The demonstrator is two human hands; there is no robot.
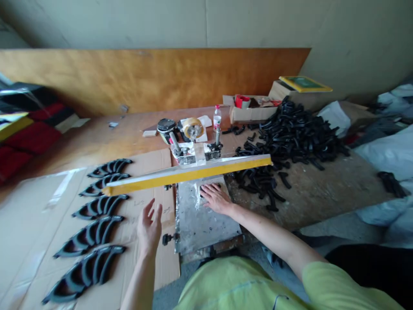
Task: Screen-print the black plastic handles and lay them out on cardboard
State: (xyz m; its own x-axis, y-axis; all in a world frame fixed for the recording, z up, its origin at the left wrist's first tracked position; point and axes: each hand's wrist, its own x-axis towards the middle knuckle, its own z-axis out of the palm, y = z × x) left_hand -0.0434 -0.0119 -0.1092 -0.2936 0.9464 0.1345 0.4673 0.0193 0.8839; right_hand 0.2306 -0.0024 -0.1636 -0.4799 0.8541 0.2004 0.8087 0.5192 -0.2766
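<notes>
My right hand is over the grey metal plate of a small hand screen-printing rig, its fingers around a black part that is mostly hidden beneath them. Just beyond it, a yellow-edged printing frame is raised above the plate, seen nearly edge-on. My left hand hangs over the cardboard with fingers apart and nothing in it. To its left, several rows of black curved parts lie side by side on the cardboard sheet.
A big heap of black curved parts covers the table's right side. Behind the rig stand a tub, a tape roll and a bottle. An open carton is at the back; white sacks lie far right.
</notes>
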